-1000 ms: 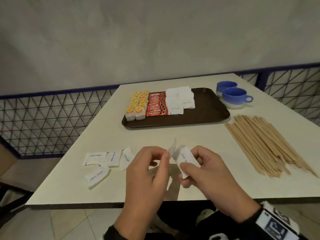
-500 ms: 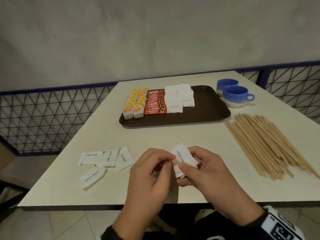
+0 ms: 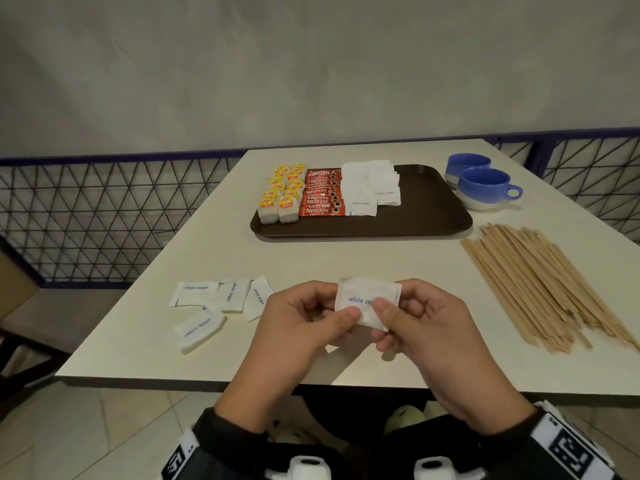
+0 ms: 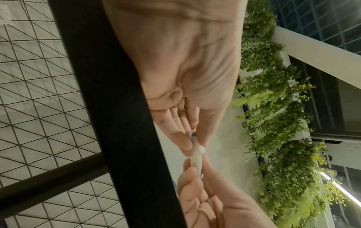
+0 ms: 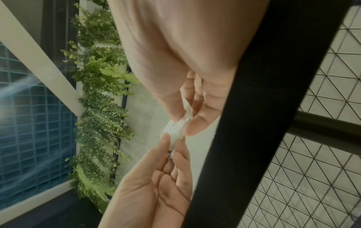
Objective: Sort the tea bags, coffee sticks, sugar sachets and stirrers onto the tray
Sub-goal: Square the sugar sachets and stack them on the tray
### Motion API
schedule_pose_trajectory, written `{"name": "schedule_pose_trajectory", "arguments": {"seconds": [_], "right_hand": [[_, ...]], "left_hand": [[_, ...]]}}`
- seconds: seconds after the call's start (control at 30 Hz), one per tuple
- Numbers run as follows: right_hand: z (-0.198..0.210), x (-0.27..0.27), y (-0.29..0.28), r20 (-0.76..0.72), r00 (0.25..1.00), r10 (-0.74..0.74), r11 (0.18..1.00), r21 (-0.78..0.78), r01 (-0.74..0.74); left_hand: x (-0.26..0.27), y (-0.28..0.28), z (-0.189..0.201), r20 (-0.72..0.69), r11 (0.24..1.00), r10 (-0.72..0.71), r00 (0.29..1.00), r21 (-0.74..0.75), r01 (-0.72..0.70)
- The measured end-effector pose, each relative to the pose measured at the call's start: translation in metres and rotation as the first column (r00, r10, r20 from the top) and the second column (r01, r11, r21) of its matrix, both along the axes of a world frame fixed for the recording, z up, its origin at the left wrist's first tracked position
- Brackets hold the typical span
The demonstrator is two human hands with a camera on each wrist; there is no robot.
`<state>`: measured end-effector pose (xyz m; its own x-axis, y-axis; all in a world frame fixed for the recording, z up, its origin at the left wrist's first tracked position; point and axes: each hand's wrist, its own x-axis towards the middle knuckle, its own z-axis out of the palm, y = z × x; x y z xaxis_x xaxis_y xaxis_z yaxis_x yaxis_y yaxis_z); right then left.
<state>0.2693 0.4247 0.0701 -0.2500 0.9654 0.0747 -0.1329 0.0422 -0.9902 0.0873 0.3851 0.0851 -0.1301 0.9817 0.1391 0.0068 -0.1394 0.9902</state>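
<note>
Head view: both hands pinch sachet (image 3: 367,299) reading "white sugar".

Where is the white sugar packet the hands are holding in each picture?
Head: the held sugar sachet sits low in the middle, above the table's near edge.
Left wrist: seen edge-on, just below the middle.
Right wrist: edge-on too, near the middle.
Shared landmark: the left hand and right hand pinching it between them.

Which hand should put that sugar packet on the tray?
Probably the right hand. Both hands pinch the sugar sachet, but the tray's bare space lies on the right, and the left hand sits nearer the loose sachets.
</note>
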Motion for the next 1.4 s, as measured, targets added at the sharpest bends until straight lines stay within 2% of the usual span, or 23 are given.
{"name": "schedule_pose_trajectory", "arguments": {"seconds": [0.13, 0.33, 0.53, 0.63, 0.83, 1.1, 1.27, 1.4], "right_hand": [[-0.002, -0.003, -0.003, 0.016, 0.999, -0.031, 0.999, 0.019, 0.031], [0.002, -0.001, -0.006, -0.036, 0.999, -0.016, 1.0, 0.026, 0.017], [0.001, 0.0, -0.005, -0.011, 0.999, -0.034, 0.998, 0.043, 0.034], [0.002, -0.001, -0.007, -0.004, 0.999, -0.04, 0.998, 0.053, 0.04], [0.002, -0.001, -0.008, -0.012, 0.998, -0.066, 0.998, 0.022, 0.066], [0.006, -0.003, -0.009, -0.041, 0.997, -0.06, 0.998, -0.011, 0.06], [0.002, -0.001, -0.009, 0.074, 0.997, -0.036, 0.999, 0.028, 0.034], [0.012, 0.001, -0.006, 0.132, 0.99, 0.053, 0.998, -0.027, -0.05]], "left_hand": [[0.002, -0.002, 0.002, 0.057, 1.0, 0.014, 0.998, -0.012, -0.013], [0.001, -0.001, -0.002, 0.062, 0.998, 0.068, 0.996, -0.011, -0.068], [0.003, -0.001, -0.002, 0.082, 0.997, 0.075, 0.994, -0.013, -0.074], [0.003, -0.001, -0.002, 0.049, 0.997, 0.081, 0.996, 0.001, -0.081], [0.0, -0.001, -0.003, 0.025, 0.998, 0.064, 0.998, 0.014, -0.064], [0.001, -0.001, -0.002, 0.067, 0.995, 0.094, 0.993, 0.034, -0.096], [0.001, -0.002, -0.003, 0.04, 0.995, 0.095, 0.995, 0.02, -0.096], [0.001, -0.004, 0.0, 0.028, 0.996, 0.088, 0.996, 0.015, -0.089]]}}
